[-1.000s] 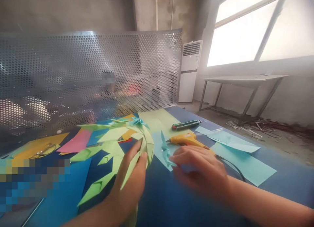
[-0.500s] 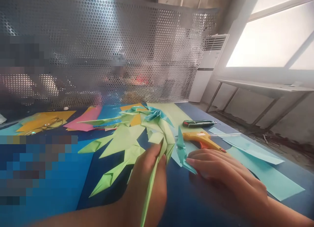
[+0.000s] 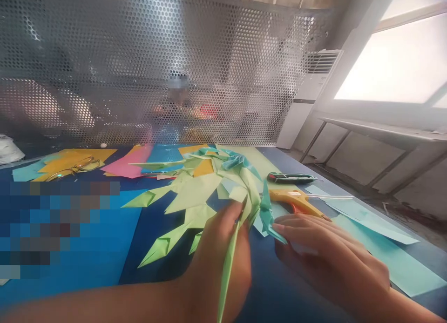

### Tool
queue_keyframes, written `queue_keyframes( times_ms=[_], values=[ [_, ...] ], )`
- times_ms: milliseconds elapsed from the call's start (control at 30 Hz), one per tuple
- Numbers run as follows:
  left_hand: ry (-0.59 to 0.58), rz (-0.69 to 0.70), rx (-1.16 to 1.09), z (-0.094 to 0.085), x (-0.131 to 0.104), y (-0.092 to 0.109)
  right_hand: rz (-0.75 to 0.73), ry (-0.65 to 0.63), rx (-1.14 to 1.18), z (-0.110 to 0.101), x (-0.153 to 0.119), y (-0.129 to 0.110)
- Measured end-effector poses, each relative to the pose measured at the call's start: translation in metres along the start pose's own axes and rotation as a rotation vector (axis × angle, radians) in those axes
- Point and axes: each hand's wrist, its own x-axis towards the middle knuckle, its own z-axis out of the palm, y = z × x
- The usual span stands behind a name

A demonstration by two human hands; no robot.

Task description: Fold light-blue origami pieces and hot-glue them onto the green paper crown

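My left hand (image 3: 223, 253) is closed on a folded light-green paper piece (image 3: 195, 190), which has several pointed leaf-like arms spreading to the left and one long strip hanging down over the hand. Blue-green folds (image 3: 237, 160) sit at the back of this piece. My right hand (image 3: 328, 258) pinches the lower end of a small folded teal paper piece (image 3: 266, 211), tilted upright beside the green one. Whether the teal and green pieces touch is hard to see. Just behind my right hand lies a yellow glue gun (image 3: 300, 202).
A dark green utility knife (image 3: 291, 178) lies behind the glue gun. Teal paper sheets (image 3: 401, 262) are at the right. Orange (image 3: 73, 160) and pink paper (image 3: 129, 162), eyeglasses (image 3: 77, 168) and a blue sheet (image 3: 111, 239) are at the left. A perforated metal screen (image 3: 146, 71) borders the table's back, with a person behind it.
The view has turned slightly left, so everything appears shifted to the right. Both hands keep their holds, and the teal piece stays close to the green one.
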Motion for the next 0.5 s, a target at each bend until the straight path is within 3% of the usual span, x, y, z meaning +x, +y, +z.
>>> queue_keyframes(
  times_ms=[500],
  values=[
    [0.031, 0.042, 0.017, 0.0010, 0.0015, -0.0068, -0.017, -0.090, 0.107, 0.0040, 0.0046, 0.0027]
  ],
)
